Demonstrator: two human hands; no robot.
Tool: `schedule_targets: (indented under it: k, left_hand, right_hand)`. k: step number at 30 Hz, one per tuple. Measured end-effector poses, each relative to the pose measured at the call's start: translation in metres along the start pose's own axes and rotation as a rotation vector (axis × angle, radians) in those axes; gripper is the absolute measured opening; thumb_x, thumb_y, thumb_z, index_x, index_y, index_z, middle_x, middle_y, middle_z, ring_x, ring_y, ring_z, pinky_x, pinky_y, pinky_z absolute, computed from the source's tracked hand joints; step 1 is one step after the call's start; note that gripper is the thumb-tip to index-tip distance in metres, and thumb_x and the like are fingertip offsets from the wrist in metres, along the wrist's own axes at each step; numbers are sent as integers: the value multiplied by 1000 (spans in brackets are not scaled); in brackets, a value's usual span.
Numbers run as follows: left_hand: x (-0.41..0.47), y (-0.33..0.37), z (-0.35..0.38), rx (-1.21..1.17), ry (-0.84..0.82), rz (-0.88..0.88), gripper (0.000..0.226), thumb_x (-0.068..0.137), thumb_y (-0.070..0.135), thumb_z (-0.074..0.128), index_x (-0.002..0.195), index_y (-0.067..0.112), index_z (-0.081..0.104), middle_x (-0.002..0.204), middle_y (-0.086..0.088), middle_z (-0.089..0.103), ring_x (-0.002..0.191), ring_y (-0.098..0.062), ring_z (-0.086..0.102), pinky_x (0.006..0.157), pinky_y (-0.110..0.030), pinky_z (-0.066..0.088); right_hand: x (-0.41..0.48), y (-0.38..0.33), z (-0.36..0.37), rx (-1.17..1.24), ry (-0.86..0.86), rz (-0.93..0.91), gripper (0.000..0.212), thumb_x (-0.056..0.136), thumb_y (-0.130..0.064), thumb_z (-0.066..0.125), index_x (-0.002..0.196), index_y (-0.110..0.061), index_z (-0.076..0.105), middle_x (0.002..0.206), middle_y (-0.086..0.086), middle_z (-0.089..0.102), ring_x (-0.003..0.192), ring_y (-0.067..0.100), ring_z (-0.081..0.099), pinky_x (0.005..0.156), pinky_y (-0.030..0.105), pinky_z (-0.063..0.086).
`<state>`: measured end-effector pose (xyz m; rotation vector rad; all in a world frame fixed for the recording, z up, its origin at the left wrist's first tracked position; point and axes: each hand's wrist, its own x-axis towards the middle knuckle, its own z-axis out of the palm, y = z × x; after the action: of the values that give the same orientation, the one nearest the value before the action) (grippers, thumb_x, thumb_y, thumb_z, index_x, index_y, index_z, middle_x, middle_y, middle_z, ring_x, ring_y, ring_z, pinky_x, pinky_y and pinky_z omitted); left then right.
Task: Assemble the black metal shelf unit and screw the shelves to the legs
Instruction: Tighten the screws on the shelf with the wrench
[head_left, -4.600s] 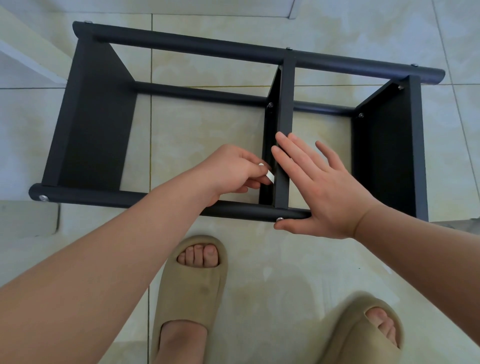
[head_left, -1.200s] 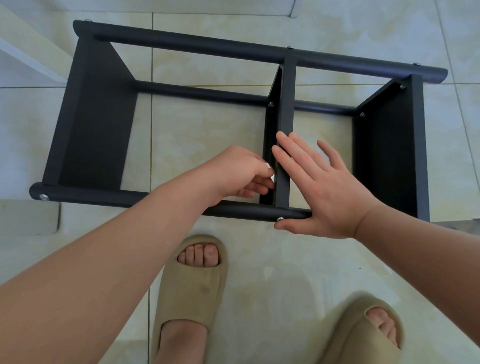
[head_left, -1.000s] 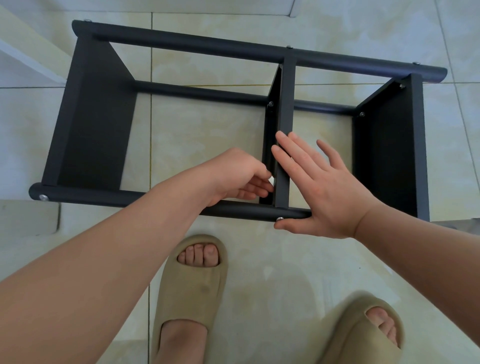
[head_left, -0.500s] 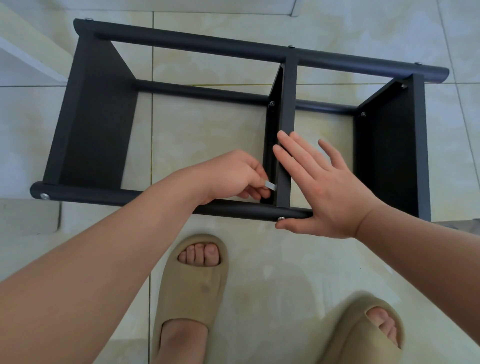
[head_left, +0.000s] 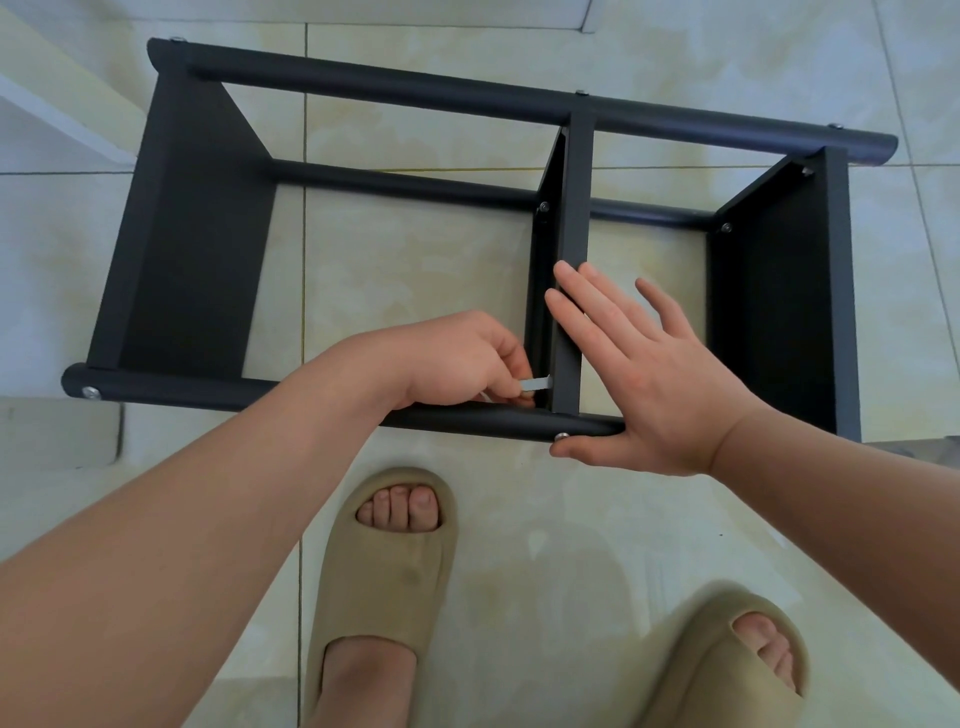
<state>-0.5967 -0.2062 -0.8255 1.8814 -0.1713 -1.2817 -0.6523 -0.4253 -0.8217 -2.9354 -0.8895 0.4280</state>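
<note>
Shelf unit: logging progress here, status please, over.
Left hand pinches small silver tool at middle shelf. Right hand flat on it and near leg. Nothing blocking.

Shelf unit (head_left: 192, 249): on its side on the floor (head_left: 415, 260).
Right hand (head_left: 644, 379): on the middle shelf (head_left: 574, 208) edge, thumb against the near leg (head_left: 208, 389).
Left hand (head_left: 457, 364): just left of that shelf, its key (head_left: 535, 384) reaching the shelf.
Sandals (head_left: 384, 571): before the near leg.

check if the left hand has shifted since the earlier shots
Yes, slightly. The left hand and the key it pinches now sit lower, nearer the front leg, beside the unmoved middle shelf.
</note>
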Motion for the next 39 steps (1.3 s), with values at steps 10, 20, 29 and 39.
schedule_targets:
  k: [10,20,29,39]
  left_hand:
    - [-2,-2,-15,198,34,41,12,88,18,72,90,29,73,76,9,75,74,-6,69,76,-26,53]
    - [5,7,1,-150,132,7,12,96,20,60,85,21,66,84,2,67,81,-11,65,80,-30,55]
    - [10,9,12,-319,319,-59,7,91,18,69,84,19,66,69,5,72,64,-4,69,77,-29,56]
    - [11,10,10,-471,330,-104,6,90,26,71,93,22,68,82,6,76,74,-7,70,72,-27,50]
  right_hand:
    - [0,0,0,6,7,-2,115,82,-88,32,162,-10,7,171,6,-4,157,22,-3,123,59,14]
    - [-1,0,0,9,15,-4,115,82,-88,32,162,-9,10,171,6,-2,157,23,-2,123,59,14]
    - [0,0,0,7,13,-6,115,82,-88,33,162,-9,10,171,7,-2,157,23,-2,123,59,15]
    - [0,0,0,14,16,-3,114,82,-87,33,162,-9,10,171,6,-2,157,23,-2,123,59,15]
